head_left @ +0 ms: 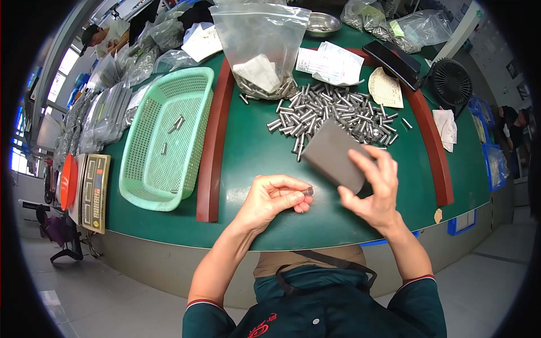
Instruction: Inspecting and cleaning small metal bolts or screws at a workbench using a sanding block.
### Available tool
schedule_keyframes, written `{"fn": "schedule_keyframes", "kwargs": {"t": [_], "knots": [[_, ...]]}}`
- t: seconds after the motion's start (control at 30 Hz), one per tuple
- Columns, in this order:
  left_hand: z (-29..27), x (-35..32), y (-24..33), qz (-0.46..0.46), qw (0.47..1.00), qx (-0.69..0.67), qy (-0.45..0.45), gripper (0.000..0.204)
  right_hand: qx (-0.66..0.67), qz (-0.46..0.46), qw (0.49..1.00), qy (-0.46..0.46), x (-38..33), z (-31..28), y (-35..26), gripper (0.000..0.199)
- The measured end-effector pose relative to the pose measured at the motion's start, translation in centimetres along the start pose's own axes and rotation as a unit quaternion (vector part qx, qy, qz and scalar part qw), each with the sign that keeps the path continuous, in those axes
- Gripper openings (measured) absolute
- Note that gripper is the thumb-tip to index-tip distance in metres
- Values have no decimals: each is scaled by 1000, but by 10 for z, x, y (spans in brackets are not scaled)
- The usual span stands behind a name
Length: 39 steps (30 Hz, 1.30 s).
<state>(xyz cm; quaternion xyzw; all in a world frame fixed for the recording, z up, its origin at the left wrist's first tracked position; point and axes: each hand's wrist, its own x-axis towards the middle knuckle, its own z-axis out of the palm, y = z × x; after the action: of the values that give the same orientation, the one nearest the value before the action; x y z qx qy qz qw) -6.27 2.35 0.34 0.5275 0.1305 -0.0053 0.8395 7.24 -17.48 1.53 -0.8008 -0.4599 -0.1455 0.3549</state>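
Note:
My left hand (276,197) pinches a small metal pin (307,191) between thumb and fingertips, low over the green table. Beside it, my right hand (375,188) grips a dark grey rectangular block (333,153) by its right side, thumb below and fingers on its face. What the block is made of, I cannot make out. It is tilted and covers the near edge of a pile of shiny metal pins (321,110). A few pins lie loose at the pile's edges.
Red bars (211,169) flank the work area. A green basket (197,141) with several pins stands left, near a scale (94,194). Behind the pile are a clear bag (259,39), papers (338,62), a phone (394,63), a metal bowl (323,23) and a black fan (451,83).

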Motion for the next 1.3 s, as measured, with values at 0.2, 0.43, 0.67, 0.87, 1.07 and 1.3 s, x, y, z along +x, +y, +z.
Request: {"fn": "schedule_keyframes", "kwargs": {"t": [0.2, 0.43, 0.67, 0.87, 1.07, 1.3], "knots": [[8, 1, 2, 8, 999, -31, 4, 18, 104, -135, 983, -67, -4, -6, -14, 60], [9, 1, -1, 22, 999, -45, 14, 15, 125, -180, 975, -46, -9, 0, -17, 66], [10, 2, -3, 85, 996, -4, 14, 14, 99, -88, 990, 57, -3, -2, -7, 63], [7, 0, -2, 136, 988, -49, -55, 15, 13, -1, 1000, 25, 2, -4, 4, 62], [11, 2, -3, 143, 986, 73, 33, 13, 99, -103, 990, -12, -3, -7, -16, 60], [6, 2, -7, 150, 987, 30, 49, 15, 121, -134, 984, -8, -6, -6, -14, 62]]}}
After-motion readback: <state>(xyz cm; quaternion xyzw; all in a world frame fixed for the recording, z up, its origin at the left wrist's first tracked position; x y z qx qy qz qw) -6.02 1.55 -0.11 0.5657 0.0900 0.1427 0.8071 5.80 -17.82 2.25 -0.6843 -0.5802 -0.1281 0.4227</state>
